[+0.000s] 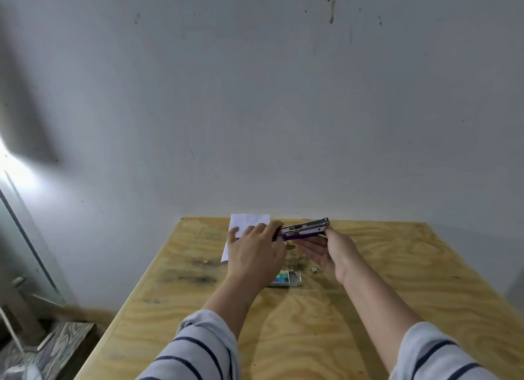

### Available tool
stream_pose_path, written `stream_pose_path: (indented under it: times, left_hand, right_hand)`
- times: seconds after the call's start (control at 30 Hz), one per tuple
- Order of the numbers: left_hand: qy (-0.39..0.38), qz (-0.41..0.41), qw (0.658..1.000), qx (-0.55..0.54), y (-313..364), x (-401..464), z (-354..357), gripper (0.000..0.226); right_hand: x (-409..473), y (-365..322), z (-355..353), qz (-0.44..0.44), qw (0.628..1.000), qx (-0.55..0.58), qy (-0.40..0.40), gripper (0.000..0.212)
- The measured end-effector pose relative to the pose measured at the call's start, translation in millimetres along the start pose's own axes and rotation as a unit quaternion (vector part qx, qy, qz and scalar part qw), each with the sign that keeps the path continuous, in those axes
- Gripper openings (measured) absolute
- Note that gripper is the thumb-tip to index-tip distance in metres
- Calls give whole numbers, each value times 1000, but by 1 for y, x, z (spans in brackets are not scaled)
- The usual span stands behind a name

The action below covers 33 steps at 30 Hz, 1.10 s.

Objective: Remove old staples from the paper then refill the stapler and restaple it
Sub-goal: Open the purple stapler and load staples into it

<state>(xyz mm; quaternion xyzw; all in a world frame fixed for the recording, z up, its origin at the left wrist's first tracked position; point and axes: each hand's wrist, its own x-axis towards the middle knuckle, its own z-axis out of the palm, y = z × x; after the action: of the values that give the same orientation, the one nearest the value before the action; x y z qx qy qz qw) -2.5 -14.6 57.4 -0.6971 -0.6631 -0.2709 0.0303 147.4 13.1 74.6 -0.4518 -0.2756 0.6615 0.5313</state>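
You are at the refill step: your right hand (330,253) holds the purple stapler (304,229) up over the worktop (368,308), fingers curled under it, while your left hand (255,252) pinches its front end. The paper (243,232) lies behind, the staple box (285,279) below. Next, I judge, seat a strip squarely in the magazine.

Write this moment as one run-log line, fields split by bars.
stapler: held above table | right hand: grips stapler | left hand: fingers at stapler's end | paper: lying flat | staple box: lying on table
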Motion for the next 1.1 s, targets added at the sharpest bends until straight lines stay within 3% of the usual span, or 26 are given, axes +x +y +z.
stream_pose_path:
  times: [0.1, 0.2, 0.23, 0.3, 0.37, 0.43, 0.7, 0.87, 1.1]
  left_hand:
    - [-23, 19, 999, -35, 3, 3, 4, 32]
    - [34, -8, 998, -60, -3, -2, 12, 27]
    - [51, -13, 997, -54, -5, -5, 15, 26]
    - [68, -18, 997, -28, -8, -9, 19, 26]
    - [80, -27, 996, -16, -11, -10, 20, 26]
    - [93, -30, 995, -13, -13, -9, 21, 23]
    - [102, -7, 994, 48, -5, -5, 26, 14]
    - [93, -7, 992, 79, 0, -7, 30, 12]
    - [107, 2, 991, 77, 5, 0, 25, 14]
  right_hand:
    - [1, 3, 5, 18, 1000, 3, -16, 35]
    - [4, 7, 6, 39, 999, 0, -17, 34]
    - [5, 10, 7, 30, 999, -29, -2, 31]
    - [6, 15, 7, -50, 979, -191, 55, 27]
    - [4, 19, 7, -203, 893, -385, 117, 23]
    - [1, 25, 8, -317, 802, -489, 133, 12]
    - [-8, 28, 19, -349, 652, -647, 188, 12]
    - [-7, 29, 18, -286, 663, -669, 177, 15]
    - [5, 26, 13, -275, 777, -549, 139, 13]
